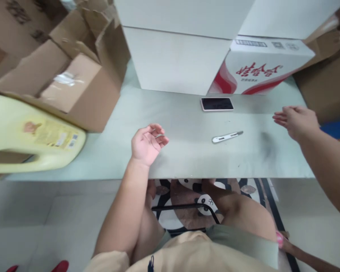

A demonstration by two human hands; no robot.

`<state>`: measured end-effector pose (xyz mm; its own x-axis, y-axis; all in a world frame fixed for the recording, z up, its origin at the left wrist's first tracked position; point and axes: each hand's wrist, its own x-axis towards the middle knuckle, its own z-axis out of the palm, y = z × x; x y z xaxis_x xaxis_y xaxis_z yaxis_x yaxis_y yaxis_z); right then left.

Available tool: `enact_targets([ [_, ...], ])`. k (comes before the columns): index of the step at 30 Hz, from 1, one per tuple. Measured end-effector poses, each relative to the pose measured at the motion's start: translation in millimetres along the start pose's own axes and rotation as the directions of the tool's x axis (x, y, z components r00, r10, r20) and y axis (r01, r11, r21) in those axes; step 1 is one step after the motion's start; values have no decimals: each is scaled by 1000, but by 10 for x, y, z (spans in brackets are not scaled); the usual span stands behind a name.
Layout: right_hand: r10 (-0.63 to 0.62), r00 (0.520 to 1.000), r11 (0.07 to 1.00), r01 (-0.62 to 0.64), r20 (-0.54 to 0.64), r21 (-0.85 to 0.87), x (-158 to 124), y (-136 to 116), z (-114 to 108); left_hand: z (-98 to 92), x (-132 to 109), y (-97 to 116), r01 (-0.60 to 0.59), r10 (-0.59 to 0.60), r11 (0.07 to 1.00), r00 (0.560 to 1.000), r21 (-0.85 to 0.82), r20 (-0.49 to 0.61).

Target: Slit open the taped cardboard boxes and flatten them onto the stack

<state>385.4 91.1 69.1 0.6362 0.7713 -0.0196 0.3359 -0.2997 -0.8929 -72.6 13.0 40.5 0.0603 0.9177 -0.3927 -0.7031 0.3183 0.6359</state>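
Note:
My left hand (149, 143) is over the front middle of the pale green table, palm turned up and to the right, with loosely curled fingers apart and nothing in them. Off to the right, my right hand (299, 120) hovers above the table with its fingers stretched to the left, holding nothing that I can see. Between the two hands lies a white thermometer-like stick (227, 137) with a grey tip, possibly a digital thermometer. Behind it rests a phone (217, 104) with a dark screen, close to the white boxes.
White cartons (175, 60) stand stacked at the back, beside a white box with red lettering (260, 71). An opened cardboard box (99, 94) and a pale yellow jug (59, 143) occupy the left side. The table's front edge (187, 178) runs above my legs.

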Motion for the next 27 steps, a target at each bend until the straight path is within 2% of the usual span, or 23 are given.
enact_targets([
  [2,12,993,999,-7,119,-44,-360,-189,317,-17,-62,31,-71,70,997,997,-38,-38],
  [3,-23,981,997,35,194,-62,-555,-303,516,-33,-85,52,-149,145,988,987,-52,-71],
  [5,-121,915,984,162,384,-75,-974,-552,985,-86,-119,108,-334,326,942,937,-47,-125],
  [6,-167,858,971,229,485,-69,-1199,-684,1246,-122,-132,142,-418,408,908,900,-37,-154],
  [8,-253,720,938,346,646,-19,-1676,-962,1790,-204,-157,213,-549,537,836,819,-7,-203],
  [9,-295,629,914,405,719,20,-1921,-1108,2058,-248,-171,246,-596,583,803,782,11,-219],
  [11,-432,379,801,578,819,155,-2397,-1407,2562,-330,-204,307,-657,649,752,727,47,-225],
  [13,-507,168,696,659,846,286,-2797,-1700,3005,-399,-237,360,-693,690,717,691,74,-215],
  [15,-580,30,552,749,814,366,-3067,-1963,3385,-456,-261,406,-716,715,693,666,86,-213],
  [17,-607,-95,401,821,789,407,-3196,-2176,3696,-505,-267,444,-732,732,675,648,92,-212],
  [18,-599,-140,333,852,789,404,-3218,-2262,3817,-528,-265,460,-737,738,669,642,97,-208],
  [19,-579,-166,275,882,798,383,-3221,-2333,3910,-549,-260,472,-740,742,665,639,105,-202],
  [20,-556,-172,225,910,813,347,-3212,-2388,3969,-569,-257,483,-742,747,660,635,115,-196],
  [21,-540,-157,187,935,827,301,-3196,-2427,3992,-587,-258,491,-745,755,654,629,130,-185],
  [23,-550,-91,161,964,830,212,-3148,-2446,3929,-611,-280,503,-765,788,616,600,190,-137],
  [25,-597,-32,210,958,802,195,-3072,-2381,3742,-620,-335,508,-800,845,519,533,301,-40],
  [27,-626,25,333,912,779,238,-2952,-2234,3471,-617,-405,509,-835,903,353,422,423,78],
])
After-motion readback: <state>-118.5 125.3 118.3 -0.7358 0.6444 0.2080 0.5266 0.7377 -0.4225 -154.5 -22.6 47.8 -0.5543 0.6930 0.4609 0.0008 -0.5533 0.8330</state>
